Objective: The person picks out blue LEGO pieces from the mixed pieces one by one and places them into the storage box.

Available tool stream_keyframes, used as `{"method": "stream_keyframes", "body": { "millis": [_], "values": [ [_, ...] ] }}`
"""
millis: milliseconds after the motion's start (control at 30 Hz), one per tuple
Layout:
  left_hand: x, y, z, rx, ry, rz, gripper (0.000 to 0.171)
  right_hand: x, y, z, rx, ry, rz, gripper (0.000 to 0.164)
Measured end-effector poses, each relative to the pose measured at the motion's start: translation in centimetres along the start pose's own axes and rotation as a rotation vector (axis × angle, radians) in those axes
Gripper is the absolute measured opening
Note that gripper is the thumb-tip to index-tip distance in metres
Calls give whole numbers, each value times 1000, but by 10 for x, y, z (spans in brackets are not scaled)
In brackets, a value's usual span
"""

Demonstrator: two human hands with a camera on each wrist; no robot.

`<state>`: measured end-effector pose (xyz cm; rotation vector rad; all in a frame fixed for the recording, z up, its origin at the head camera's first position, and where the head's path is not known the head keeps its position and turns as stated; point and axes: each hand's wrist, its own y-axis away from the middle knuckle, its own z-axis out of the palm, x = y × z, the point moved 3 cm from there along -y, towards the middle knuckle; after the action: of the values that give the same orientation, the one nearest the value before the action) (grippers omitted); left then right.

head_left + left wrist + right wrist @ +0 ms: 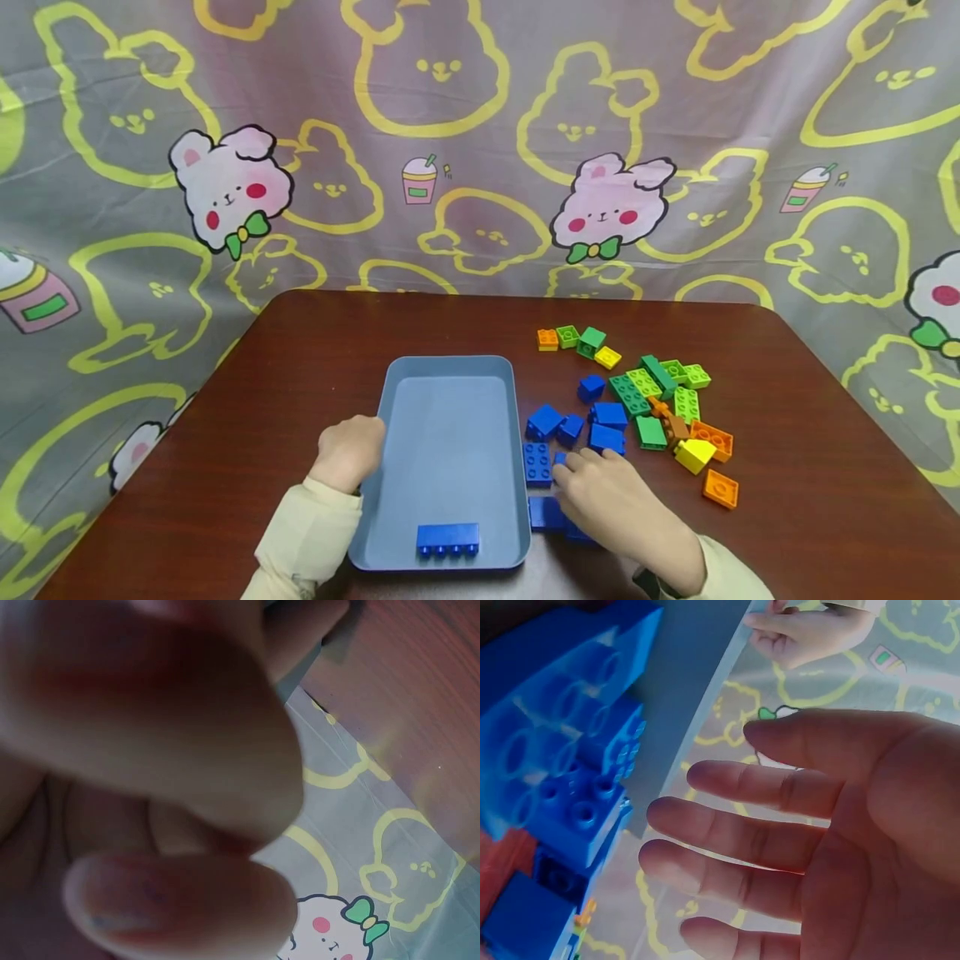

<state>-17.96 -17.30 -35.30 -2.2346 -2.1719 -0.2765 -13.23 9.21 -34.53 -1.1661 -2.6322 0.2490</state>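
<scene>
My left hand is at the left rim of a blue-grey tray, its fingers curled at the edge; the left wrist view shows those fingers close up and blurred. Inside the tray, near its front wall, a long blue building brick lies on its side. My right hand is over the blue bricks just right of the tray. In the right wrist view its fingers are extended and spread, with nothing in them. Beside them are several blue bricks, one a studded block against the tray's right side.
More blue bricks lie beyond my right hand. Farther right are green bricks, a yellow brick and orange bricks. A short row with an orange brick sits toward the back. A patterned curtain hangs behind the brown table.
</scene>
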Motion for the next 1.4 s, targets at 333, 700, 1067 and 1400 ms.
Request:
{"method": "stream_keyframes", "body": {
  "millis": [333, 700, 1067, 1400],
  "values": [
    [2, 1, 0, -18, 4, -1, 42, 12, 13, 9, -160, -79, 63, 21],
    [2, 4, -3, 10, -1, 6, 43, 15, 18, 16, -266, -126, 38, 34],
    [1, 3, -2, -11, 3, -1, 44, 17, 19, 28, -344, -164, 27, 42],
    [1, 2, -4, -21, 4, -4, 41, 16, 19, 36, -362, -172, 19, 37]
  ]
}}
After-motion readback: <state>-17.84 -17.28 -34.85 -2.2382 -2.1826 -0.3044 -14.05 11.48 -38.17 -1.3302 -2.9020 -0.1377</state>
